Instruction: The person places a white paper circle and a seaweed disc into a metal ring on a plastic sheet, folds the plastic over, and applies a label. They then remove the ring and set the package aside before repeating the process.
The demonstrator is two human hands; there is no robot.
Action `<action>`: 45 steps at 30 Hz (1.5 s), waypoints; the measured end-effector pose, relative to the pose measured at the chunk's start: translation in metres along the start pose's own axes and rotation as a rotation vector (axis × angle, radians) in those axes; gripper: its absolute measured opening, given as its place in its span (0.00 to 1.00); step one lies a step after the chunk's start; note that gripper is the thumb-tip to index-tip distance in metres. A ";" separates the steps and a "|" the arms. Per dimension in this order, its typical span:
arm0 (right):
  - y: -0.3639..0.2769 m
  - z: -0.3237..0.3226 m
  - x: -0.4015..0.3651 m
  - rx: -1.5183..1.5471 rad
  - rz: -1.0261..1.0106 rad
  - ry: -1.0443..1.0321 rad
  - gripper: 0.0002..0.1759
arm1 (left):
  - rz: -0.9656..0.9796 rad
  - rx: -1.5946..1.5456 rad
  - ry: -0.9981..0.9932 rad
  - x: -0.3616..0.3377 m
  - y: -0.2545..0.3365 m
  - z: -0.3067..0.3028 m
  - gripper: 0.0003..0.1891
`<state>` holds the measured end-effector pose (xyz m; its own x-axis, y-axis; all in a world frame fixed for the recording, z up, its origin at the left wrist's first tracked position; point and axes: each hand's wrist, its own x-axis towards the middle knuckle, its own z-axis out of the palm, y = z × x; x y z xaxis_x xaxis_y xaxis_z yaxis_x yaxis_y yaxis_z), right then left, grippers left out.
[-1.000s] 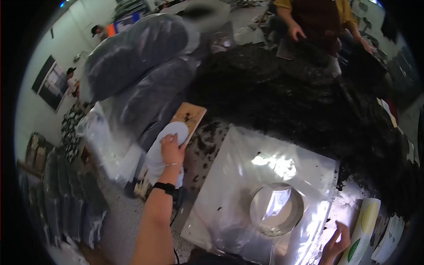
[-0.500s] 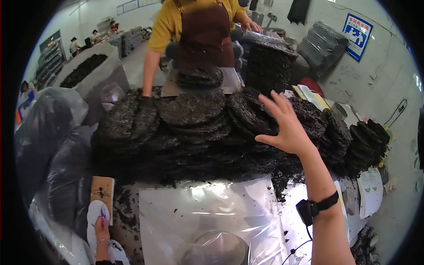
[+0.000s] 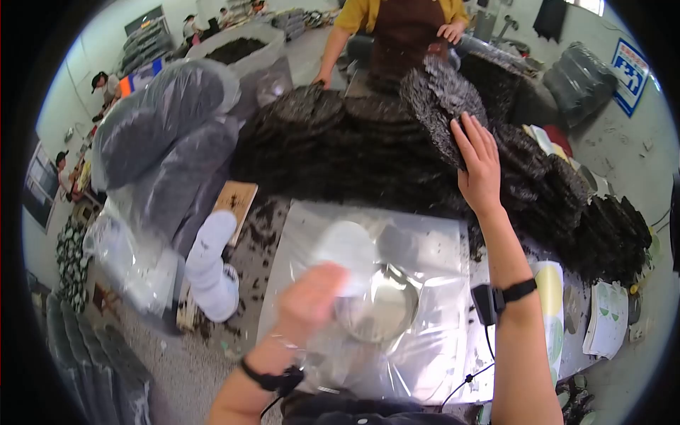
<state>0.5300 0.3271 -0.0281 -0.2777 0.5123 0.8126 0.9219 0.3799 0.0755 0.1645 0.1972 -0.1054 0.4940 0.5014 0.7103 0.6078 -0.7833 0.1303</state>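
Observation:
My right hand [image 3: 479, 159] is closed on a dark, flaky round cake [image 3: 443, 99] that looks like dried seaweed, tilted above the pile. Between the fingers of my left hand [image 3: 312, 301] is a white round disc [image 3: 346, 248], thin and smeared by motion. Below it, clear plastic film [image 3: 304, 234] covers the work surface, with a shiny round metal dish or ring [image 3: 379, 312] at its middle. Many similar dark cakes [image 3: 297, 152] are stacked along the far side of the film. More white discs [image 3: 210, 255] lie in an overlapping row to the left.
Opposite me stands a co-worker in a brown apron [image 3: 407, 42], a hand at the pile. Filled plastic bags [image 3: 163, 127] crowd the left side. A wooden block [image 3: 237, 205] lies near the discs. Printed sheets [image 3: 605, 319] are at the right edge.
My right hand, open and above the pile before, now grips a dark cake. My left hand has moved right from the white discs, bringing one over the film. The view has shifted.

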 end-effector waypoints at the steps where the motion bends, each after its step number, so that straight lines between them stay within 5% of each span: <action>1: -0.030 -0.017 -0.004 0.032 0.005 0.038 0.45 | 0.012 -0.012 -0.099 -0.015 0.024 0.024 0.20; 5: -0.125 -0.074 -0.059 0.152 0.056 0.036 0.33 | 0.053 -0.050 -0.328 -0.073 0.042 0.087 0.22; 9: -0.186 -0.086 -0.134 0.130 0.135 -0.196 0.29 | -0.051 -0.214 -0.355 -0.072 0.040 0.049 0.20; 11: -0.212 -0.079 -0.176 0.171 0.153 -0.394 0.33 | -0.430 -0.442 0.098 -0.089 0.025 0.039 0.22; 13: -0.234 -0.068 -0.203 0.299 0.245 -0.695 0.38 | -0.580 -0.552 0.030 -0.069 0.010 0.029 0.30; 15: -0.221 -0.067 -0.206 0.333 0.242 -0.815 0.42 | -0.381 -0.599 -0.532 -0.005 0.010 0.032 0.48; 16: -0.203 -0.072 -0.187 0.648 0.317 -0.874 0.46 | -0.256 -0.412 -0.814 -0.010 0.004 0.048 0.65; 17: -0.188 -0.071 -0.174 0.967 0.399 -0.915 0.51 | -0.263 -0.421 -0.822 -0.004 0.003 0.056 0.65; 18: -0.176 -0.060 -0.175 0.984 0.479 -0.950 0.64 | -0.306 -0.346 -0.999 0.007 0.002 0.066 0.69; 19: -0.176 -0.055 -0.148 0.854 0.738 -1.117 0.67 | -0.343 -0.268 -1.176 0.016 0.002 0.078 0.73; 21: -0.181 -0.021 -0.143 0.509 0.494 -1.266 0.69 | -0.370 -0.236 -1.275 0.019 0.008 0.095 0.79; 27: -0.188 0.025 -0.172 0.451 0.507 -1.407 0.62 | -0.423 -0.182 -1.403 -0.001 0.007 0.129 0.77; 32: -0.205 0.031 -0.194 0.384 0.515 -1.285 0.53 | -0.420 0.008 -1.279 -0.028 0.018 0.147 0.76; 34: -0.200 0.031 -0.179 0.374 0.515 -1.338 0.52 | -0.478 -0.025 -1.254 -0.017 0.022 0.138 0.63; 37: -0.157 0.003 -0.143 0.618 0.538 -1.128 0.33 | -0.435 -0.171 -1.029 0.014 0.029 0.085 0.45; 38: -0.134 -0.012 -0.115 0.681 0.692 -0.917 0.23 | -0.354 -0.296 -0.836 0.014 0.026 0.080 0.41; 39: -0.111 -0.018 -0.092 0.544 0.785 -0.733 0.26 | -0.282 -0.420 -0.659 0.010 0.022 0.076 0.37; 40: -0.078 -0.013 -0.075 0.327 0.623 -0.451 0.30 | -0.269 -0.420 -0.657 0.004 0.014 0.077 0.37; 42: -0.023 0.010 -0.037 -0.010 0.513 -0.096 0.50 | -0.089 -0.377 -0.193 -0.005 -0.002 0.086 0.34; 44: 0.025 0.041 -0.020 -0.273 0.432 -0.217 0.62 | -0.370 -0.228 -0.152 0.008 -0.017 0.088 0.27; 45: 0.052 0.066 -0.026 -0.284 0.393 -0.253 0.55 | -0.512 -0.122 -0.163 0.022 -0.029 0.090 0.25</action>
<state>0.5673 0.3844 -0.0840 0.0788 0.7568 0.6489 0.9963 -0.0825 -0.0247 0.2138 0.2640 -0.1561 0.2498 0.8724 0.4201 0.7242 -0.4563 0.5170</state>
